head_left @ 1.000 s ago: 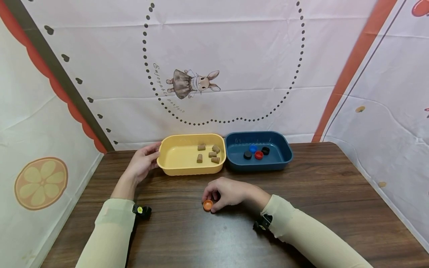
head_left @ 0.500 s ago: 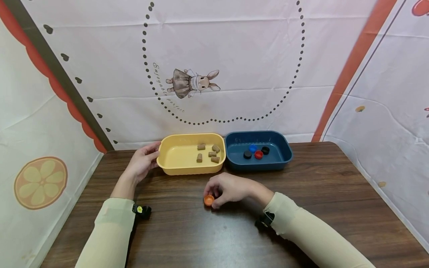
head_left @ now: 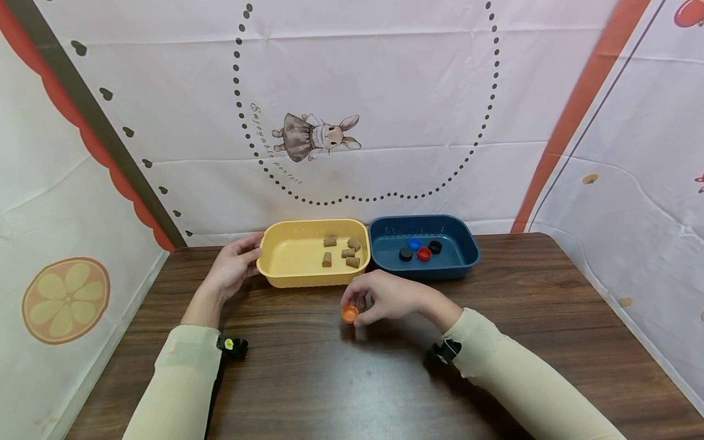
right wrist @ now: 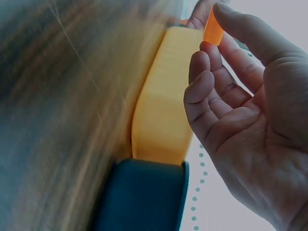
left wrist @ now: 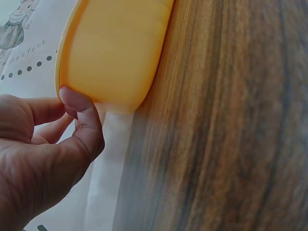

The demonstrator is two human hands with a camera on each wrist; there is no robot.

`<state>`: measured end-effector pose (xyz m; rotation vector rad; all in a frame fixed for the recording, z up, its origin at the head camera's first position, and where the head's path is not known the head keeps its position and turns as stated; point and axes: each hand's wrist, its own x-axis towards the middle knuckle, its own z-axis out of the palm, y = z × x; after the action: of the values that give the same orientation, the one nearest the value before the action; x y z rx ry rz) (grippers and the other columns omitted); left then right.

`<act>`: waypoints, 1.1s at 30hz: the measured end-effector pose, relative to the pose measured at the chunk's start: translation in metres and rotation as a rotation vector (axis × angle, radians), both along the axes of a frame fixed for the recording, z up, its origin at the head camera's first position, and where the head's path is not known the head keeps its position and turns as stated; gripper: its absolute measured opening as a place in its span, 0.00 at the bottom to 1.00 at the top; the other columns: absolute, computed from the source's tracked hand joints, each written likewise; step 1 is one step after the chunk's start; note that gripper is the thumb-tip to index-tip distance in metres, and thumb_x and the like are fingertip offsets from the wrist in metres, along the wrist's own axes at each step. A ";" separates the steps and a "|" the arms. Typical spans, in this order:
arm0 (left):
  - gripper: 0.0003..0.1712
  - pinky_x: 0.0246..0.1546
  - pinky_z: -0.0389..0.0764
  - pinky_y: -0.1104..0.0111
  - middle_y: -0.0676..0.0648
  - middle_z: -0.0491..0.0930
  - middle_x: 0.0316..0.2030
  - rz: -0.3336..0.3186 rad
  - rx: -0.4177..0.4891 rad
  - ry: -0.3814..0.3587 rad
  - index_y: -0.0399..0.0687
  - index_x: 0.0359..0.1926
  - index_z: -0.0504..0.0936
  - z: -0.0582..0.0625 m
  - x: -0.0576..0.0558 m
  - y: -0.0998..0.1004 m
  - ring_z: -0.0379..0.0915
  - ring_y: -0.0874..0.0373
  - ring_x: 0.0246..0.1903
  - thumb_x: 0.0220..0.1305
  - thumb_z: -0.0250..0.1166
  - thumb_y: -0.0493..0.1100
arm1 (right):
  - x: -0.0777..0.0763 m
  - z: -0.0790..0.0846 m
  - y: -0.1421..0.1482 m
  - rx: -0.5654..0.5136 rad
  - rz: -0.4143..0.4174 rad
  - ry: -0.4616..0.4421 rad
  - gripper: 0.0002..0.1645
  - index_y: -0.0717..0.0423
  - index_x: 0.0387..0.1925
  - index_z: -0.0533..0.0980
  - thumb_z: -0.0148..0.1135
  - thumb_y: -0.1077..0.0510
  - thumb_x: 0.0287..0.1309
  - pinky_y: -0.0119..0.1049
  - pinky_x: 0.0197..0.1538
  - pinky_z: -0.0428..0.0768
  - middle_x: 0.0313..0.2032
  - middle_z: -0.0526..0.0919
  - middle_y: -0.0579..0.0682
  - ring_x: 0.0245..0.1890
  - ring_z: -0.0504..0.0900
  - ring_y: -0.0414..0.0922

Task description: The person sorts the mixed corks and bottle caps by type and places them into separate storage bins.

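Note:
My right hand (head_left: 385, 296) pinches an orange bottle cap (head_left: 349, 314) between thumb and fingers, its hollow side facing up. A shadow on the wood beneath shows the cap is off the table. In the right wrist view the cap (right wrist: 213, 30) appears edge-on at the fingertips. At the left end of the yellow tray (head_left: 291, 281), my left hand (head_left: 231, 266) holds the rim. The left wrist view has the thumb on the tray's edge (left wrist: 79, 94) and the other fingers partly hidden behind it. Several corks (head_left: 327, 260) lie in the right half of this tray.
A dark blue tray (head_left: 423, 272) stands against the yellow tray's right end. It contains a blue cap (head_left: 415, 244), a red cap (head_left: 424, 253) and two black caps (head_left: 406, 254). Behind both trays hangs a printed cloth (head_left: 418, 122). The table (head_left: 308, 379) is brown wood grain.
The right hand has lifted the orange bottle cap and carried it away from the person, slightly rightward, toward the trays. The left hand has stayed on the yellow tray.

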<state>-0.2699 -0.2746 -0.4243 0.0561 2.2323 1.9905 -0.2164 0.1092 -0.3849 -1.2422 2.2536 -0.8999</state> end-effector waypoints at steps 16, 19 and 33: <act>0.32 0.40 0.84 0.72 0.40 0.68 0.59 0.000 0.005 0.008 0.42 0.83 0.60 0.000 0.000 -0.001 0.75 0.59 0.46 0.84 0.55 0.38 | -0.013 0.028 0.026 -0.040 -0.101 0.030 0.17 0.42 0.53 0.85 0.78 0.52 0.63 0.40 0.45 0.84 0.43 0.84 0.41 0.41 0.82 0.43; 0.32 0.40 0.84 0.72 0.40 0.68 0.59 0.002 0.005 0.007 0.42 0.83 0.60 0.000 0.000 -0.001 0.75 0.59 0.47 0.84 0.55 0.37 | -0.017 0.032 0.030 -0.039 -0.118 0.060 0.17 0.42 0.53 0.85 0.78 0.51 0.64 0.40 0.43 0.83 0.42 0.84 0.41 0.41 0.81 0.44; 0.32 0.40 0.84 0.71 0.37 0.67 0.61 -0.003 0.001 0.003 0.42 0.83 0.60 -0.001 -0.001 0.000 0.75 0.55 0.48 0.84 0.54 0.37 | -0.037 0.041 0.048 -0.029 -0.233 0.109 0.19 0.46 0.54 0.85 0.79 0.52 0.62 0.42 0.45 0.83 0.41 0.85 0.41 0.42 0.82 0.43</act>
<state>-0.2706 -0.2751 -0.4255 0.0628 2.2323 1.9914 -0.2536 0.1577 -0.3441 -1.0793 2.5194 -0.9714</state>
